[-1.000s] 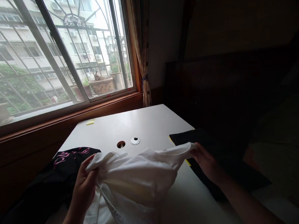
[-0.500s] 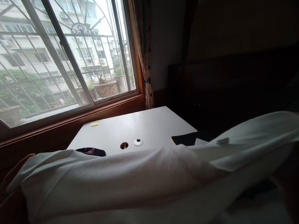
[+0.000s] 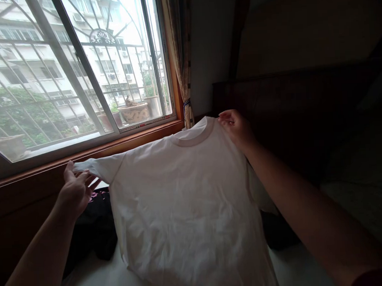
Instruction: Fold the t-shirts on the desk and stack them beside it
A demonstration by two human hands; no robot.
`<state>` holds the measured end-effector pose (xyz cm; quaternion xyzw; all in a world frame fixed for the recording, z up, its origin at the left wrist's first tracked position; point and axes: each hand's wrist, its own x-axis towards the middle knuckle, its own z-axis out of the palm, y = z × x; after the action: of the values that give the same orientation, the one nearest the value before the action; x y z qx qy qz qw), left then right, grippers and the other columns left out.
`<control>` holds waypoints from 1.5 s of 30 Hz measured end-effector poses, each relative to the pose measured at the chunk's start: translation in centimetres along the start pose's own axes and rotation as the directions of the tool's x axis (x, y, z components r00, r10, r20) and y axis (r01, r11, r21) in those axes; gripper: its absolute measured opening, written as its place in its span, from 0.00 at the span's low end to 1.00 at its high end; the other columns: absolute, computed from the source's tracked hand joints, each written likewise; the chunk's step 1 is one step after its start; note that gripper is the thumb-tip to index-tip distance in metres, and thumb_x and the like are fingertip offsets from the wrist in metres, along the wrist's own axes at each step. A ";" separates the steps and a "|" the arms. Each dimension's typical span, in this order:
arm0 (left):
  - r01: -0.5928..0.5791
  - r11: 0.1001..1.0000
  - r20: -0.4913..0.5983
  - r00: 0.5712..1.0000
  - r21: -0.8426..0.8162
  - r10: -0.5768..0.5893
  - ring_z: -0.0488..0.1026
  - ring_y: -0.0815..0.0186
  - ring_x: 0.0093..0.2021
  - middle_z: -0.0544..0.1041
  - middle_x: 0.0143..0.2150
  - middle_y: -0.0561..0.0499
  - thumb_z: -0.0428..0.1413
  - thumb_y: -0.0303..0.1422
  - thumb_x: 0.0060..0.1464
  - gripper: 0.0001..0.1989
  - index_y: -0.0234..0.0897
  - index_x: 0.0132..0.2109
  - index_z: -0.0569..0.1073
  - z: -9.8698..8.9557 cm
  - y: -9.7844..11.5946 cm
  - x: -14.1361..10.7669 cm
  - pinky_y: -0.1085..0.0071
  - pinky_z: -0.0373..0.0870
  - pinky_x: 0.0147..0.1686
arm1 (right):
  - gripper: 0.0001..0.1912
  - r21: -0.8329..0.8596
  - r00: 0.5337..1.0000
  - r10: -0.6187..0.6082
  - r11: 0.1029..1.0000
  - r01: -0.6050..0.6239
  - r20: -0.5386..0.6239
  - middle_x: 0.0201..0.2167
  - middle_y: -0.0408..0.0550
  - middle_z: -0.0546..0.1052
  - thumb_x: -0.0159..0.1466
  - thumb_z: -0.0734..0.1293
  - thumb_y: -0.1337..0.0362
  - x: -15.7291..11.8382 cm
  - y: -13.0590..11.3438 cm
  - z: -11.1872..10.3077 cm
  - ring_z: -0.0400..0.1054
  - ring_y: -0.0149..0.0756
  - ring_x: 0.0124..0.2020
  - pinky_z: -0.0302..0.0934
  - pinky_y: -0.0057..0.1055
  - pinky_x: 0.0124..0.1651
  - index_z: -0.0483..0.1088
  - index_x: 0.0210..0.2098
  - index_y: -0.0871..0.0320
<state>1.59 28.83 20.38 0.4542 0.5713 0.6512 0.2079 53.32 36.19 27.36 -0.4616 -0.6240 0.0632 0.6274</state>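
Note:
A white T-shirt (image 3: 187, 203) is spread out before me, its neckline at the far side and its body wrinkled toward me. My left hand (image 3: 76, 187) grips the edge of the left sleeve between thumb and fingers. At the far right, my right hand (image 3: 235, 125) pinches the shirt at the shoulder beside the collar. The right sleeve hangs partly hidden behind my right forearm. Most of the white table (image 3: 92, 280) lies covered under the shirt.
Dark cloth with pink print (image 3: 96, 225) lies left of the shirt, and another dark cloth (image 3: 277, 230) lies to its right. Beyond are a barred window (image 3: 78, 72), a wooden sill (image 3: 146, 137) and a tied curtain (image 3: 183, 62).
The shirt has come down from a bunched, raised stretch to lie spread over the table. Both hands have moved forward and inward, and the tabletop's holes are now covered.

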 end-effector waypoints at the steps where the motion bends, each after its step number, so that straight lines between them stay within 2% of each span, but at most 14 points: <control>1: 0.065 0.997 0.033 0.997 0.029 -0.066 0.76 0.51 0.56 0.66 0.67 0.33 0.53 0.32 0.65 0.40 0.40 0.75 0.40 0.2 -1.2 -0.4 0.45 0.73 0.54 | 0.09 -0.028 0.999 -0.026 0.999 0.027 0.023 0.42 0.48 0.78 0.63 0.70 0.64 -0.5 0.9 1.2 0.72 0.40 0.45 0.64 0.42 0.54 0.72 0.44 0.56; 4: 0.099 0.965 0.165 0.976 0.243 -0.141 0.67 0.43 0.66 0.57 0.74 0.32 0.62 0.43 0.57 0.41 0.41 0.72 0.54 -0.4 -5.5 -3.5 0.44 0.68 0.60 | 0.11 -0.114 0.981 -0.063 0.990 0.085 0.183 0.45 0.50 0.77 0.62 0.69 0.63 -4.4 3.0 2.9 0.72 0.43 0.47 0.65 0.43 0.53 0.74 0.44 0.55; 7: -0.021 0.936 0.417 0.899 0.350 -0.135 0.69 0.40 0.65 0.71 0.66 0.37 0.65 0.50 0.50 0.34 0.41 0.61 0.72 -2.9 -9.2 -8.5 0.46 0.68 0.61 | 0.08 -0.116 0.901 0.005 0.992 0.050 0.434 0.40 0.48 0.77 0.66 0.66 0.59 -10.8 3.6 1.6 0.73 0.40 0.38 0.67 0.37 0.44 0.75 0.40 0.55; 10: -0.246 0.869 0.601 0.796 0.429 -0.072 0.73 0.47 0.62 0.77 0.61 0.43 0.62 0.48 0.55 0.25 0.49 0.59 0.77 -5.8 -11.3 -13.3 0.52 0.71 0.60 | 0.13 -0.206 0.705 0.187 0.977 -0.060 0.684 0.28 0.44 0.76 0.69 0.65 0.56 -17.5 2.9 -1.8 0.69 0.37 0.30 0.62 0.33 0.34 0.74 0.32 0.54; 13: -0.422 0.760 0.616 0.787 0.494 0.037 0.78 0.49 0.56 0.80 0.55 0.45 0.63 0.47 0.54 0.21 0.51 0.55 0.79 -8.0 -12.2 -16.7 0.54 0.76 0.56 | 0.17 -0.289 0.508 0.309 0.950 -0.120 0.804 0.25 0.43 0.74 0.68 0.67 0.53 -23.0 2.3 -5.6 0.68 0.37 0.29 0.58 0.32 0.32 0.71 0.26 0.55; 15: -0.504 0.679 0.622 0.778 0.535 0.088 0.79 0.48 0.52 0.81 0.52 0.46 0.63 0.47 0.53 0.17 0.51 0.49 0.80 -8.7 -12.7 -18.0 0.54 0.78 0.52 | 0.15 -0.331 0.420 0.381 0.924 -0.190 0.824 0.28 0.44 0.77 0.66 0.69 0.52 -26.0 2.1 -7.8 0.70 0.39 0.31 0.59 0.32 0.33 0.73 0.29 0.54; 17: -0.565 0.608 0.645 0.756 0.557 0.111 0.78 0.48 0.52 0.80 0.52 0.47 0.64 0.46 0.53 0.14 0.52 0.47 0.80 -8.8 -13.2 -18.9 0.54 0.79 0.50 | 0.10 -0.325 0.383 0.398 0.914 -0.243 0.834 0.33 0.46 0.78 0.61 0.74 0.54 -28.4 1.7 -9.2 0.72 0.41 0.34 0.63 0.32 0.36 0.76 0.33 0.53; 20: -0.625 0.545 0.673 0.726 0.559 0.143 0.76 0.47 0.53 0.79 0.54 0.46 0.64 0.41 0.52 0.16 0.52 0.49 0.79 -7.7 -13.8 -19.4 0.54 0.78 0.51 | 0.18 -0.244 0.417 0.318 0.944 -0.221 0.851 0.45 0.48 0.78 0.51 0.79 0.62 -31.1 0.7 -9.8 0.72 0.47 0.46 0.67 0.37 0.49 0.78 0.41 0.47; 23: -0.633 0.504 0.648 0.741 0.588 0.176 0.75 0.45 0.54 0.80 0.54 0.44 0.62 0.36 0.50 0.18 0.48 0.50 0.79 -5.7 -13.7 -19.5 0.51 0.77 0.52 | 0.25 -0.209 0.470 0.249 0.968 -0.136 0.847 0.52 0.49 0.75 0.49 0.78 0.68 -32.4 -0.1 -8.9 0.68 0.50 0.56 0.64 0.42 0.59 0.77 0.45 0.44; 26: -0.608 0.508 0.635 0.759 0.610 0.145 0.76 0.47 0.53 0.81 0.52 0.45 0.58 0.31 0.51 0.14 0.46 0.46 0.79 -4.0 -13.0 -19.4 0.51 0.77 0.52 | 0.16 -0.204 0.522 0.197 0.978 -0.045 0.830 0.47 0.50 0.77 0.53 0.71 0.73 -32.5 0.0 -7.5 0.69 0.48 0.53 0.64 0.42 0.58 0.76 0.38 0.49; 30: -0.542 0.632 0.601 0.785 0.554 0.146 0.78 0.51 0.49 0.82 0.49 0.46 0.57 0.34 0.54 0.11 0.45 0.44 0.79 -3.0 -11.7 -19.4 0.57 0.78 0.48 | 0.13 -0.220 0.553 0.183 0.976 0.001 0.813 0.38 0.48 0.77 0.53 0.64 0.75 -31.6 0.7 -7.2 0.72 0.44 0.44 0.66 0.39 0.49 0.72 0.35 0.53; 34: -0.373 0.796 0.495 0.862 0.476 0.107 0.80 0.56 0.43 0.81 0.48 0.46 0.58 0.46 0.58 0.13 0.43 0.38 0.78 -3.1 -8.9 -19.5 0.67 0.79 0.40 | 0.08 -0.245 0.655 0.252 0.964 -0.104 0.712 0.36 0.45 0.77 0.61 0.63 0.69 -29.3 0.7 -8.6 0.73 0.40 0.39 0.68 0.33 0.43 0.72 0.39 0.54; 40: -0.094 0.924 0.365 0.930 0.370 -0.052 0.80 0.58 0.36 0.82 0.38 0.48 0.61 0.57 0.52 0.23 0.40 0.40 0.79 -3.9 -2.7 -17.9 0.71 0.77 0.34 | 0.11 -0.231 0.903 0.205 0.965 -0.123 0.377 0.39 0.45 0.79 0.66 0.68 0.52 -24.0 -0.3 -9.9 0.75 0.43 0.43 0.68 0.33 0.47 0.74 0.39 0.52; 45: 0.179 0.969 0.300 0.927 0.172 -0.225 0.79 0.51 0.46 0.81 0.50 0.43 0.65 0.56 0.48 0.28 0.38 0.46 0.78 -4.7 -1.4 -16.5 0.66 0.79 0.39 | 0.16 -0.282 0.930 0.268 0.940 -0.194 0.253 0.38 0.44 0.79 0.66 0.69 0.47 -21.5 0.3 -9.1 0.75 0.42 0.40 0.68 0.32 0.42 0.75 0.41 0.52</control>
<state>5.59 13.58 13.55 0.5050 0.6191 0.5026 0.3303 56.58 17.71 13.45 -0.5942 -0.6523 0.1237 0.4541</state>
